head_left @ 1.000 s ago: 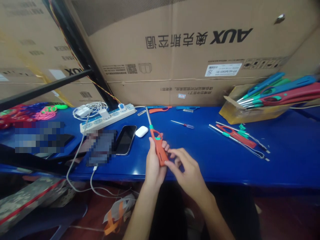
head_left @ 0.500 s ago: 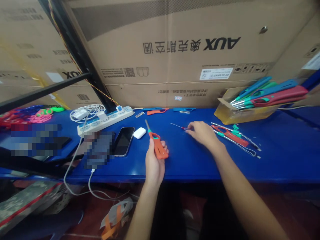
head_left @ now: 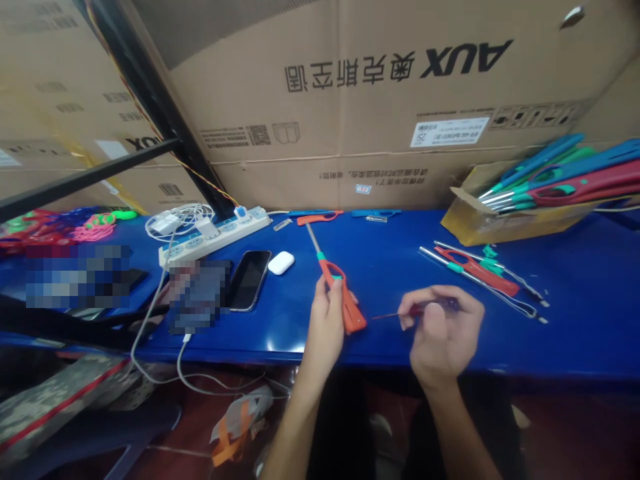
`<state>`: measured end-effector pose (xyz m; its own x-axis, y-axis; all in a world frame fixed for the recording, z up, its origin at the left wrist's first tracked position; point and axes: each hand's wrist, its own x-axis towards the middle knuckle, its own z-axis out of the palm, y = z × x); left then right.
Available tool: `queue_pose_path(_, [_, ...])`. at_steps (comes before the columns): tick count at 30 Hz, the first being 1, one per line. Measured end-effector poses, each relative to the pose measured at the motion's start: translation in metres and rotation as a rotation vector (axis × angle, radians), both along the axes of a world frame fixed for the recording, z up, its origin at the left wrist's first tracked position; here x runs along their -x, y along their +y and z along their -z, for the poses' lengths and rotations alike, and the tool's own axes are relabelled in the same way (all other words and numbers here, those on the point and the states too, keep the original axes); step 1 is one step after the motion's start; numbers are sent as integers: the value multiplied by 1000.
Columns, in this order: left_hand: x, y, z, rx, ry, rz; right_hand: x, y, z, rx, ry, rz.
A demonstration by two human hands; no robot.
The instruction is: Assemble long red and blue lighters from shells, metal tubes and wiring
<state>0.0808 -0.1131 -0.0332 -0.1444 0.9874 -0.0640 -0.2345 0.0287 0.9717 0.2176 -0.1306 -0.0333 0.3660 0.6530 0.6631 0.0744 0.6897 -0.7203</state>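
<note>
My left hand [head_left: 327, 320] is closed around the handle of an orange gas lighter [head_left: 354, 313], whose metal tube points up and away to the left. In my right hand [head_left: 445, 333] is a thin screwdriver [head_left: 411, 310]; its shaft points left, its tip just short of the lighter's butt end, and the fingers cover much of its handle. Right of that hand lie an orange lighter shell [head_left: 500, 277], metal tubes with green collars [head_left: 457, 268] and white wires, and small green parts [head_left: 493, 259].
A cardboard box [head_left: 465, 228] of lighters stands at the back right. Along the back lie orange [head_left: 320, 218] and blue [head_left: 367, 213] pieces. To the left are a power strip [head_left: 215, 233], a phone [head_left: 249, 283], a white earbud case [head_left: 281, 263] and cables. A large carton [head_left: 320, 133] forms the back.
My right hand has picked the screwdriver up off the table and brought it nearer, its tip close to the lighter. My left hand has shifted slightly right with the lighter.
</note>
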Motion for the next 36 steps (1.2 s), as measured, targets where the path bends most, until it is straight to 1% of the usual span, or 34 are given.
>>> queue_pose_path(4, [-3,0,-1,36,188,69,-4,-3,6,-13,10,25])
queue_pose_path(7, [-4,1,1,2,302,83,-5,-3,6,-14,18,5])
queue_pose_path(9, [-4,1,4,-8,370,101,-4,-3,6,-17,-13,-8])
queue_pose_path(13, [-4,2,5,-41,469,83,-2,-3,6,16,-91,-3])
queue_pose_path(17, [-7,2,2,-109,494,14,-2,-3,7,27,-108,-38])
queue_pose_path(19, [-9,2,1,-114,494,-8,-2,-4,8,12,-111,-43])
queue_pose_path(24, [-15,-3,-1,-81,404,-82,-2,-5,7,5,-111,-15])
queue_pose_path(27, [-17,-7,-2,-109,461,-143,-2,-5,6,-2,-107,4])
queue_pose_path(29, [-17,-9,-2,-126,482,-147,-3,-5,6,-7,-98,7])
queue_pose_path(33, [-15,-10,-4,-107,514,-100,-2,-5,7,2,-100,3])
queue_pose_path(36, [-14,-10,-5,-106,469,-102,-2,-5,8,22,-131,31])
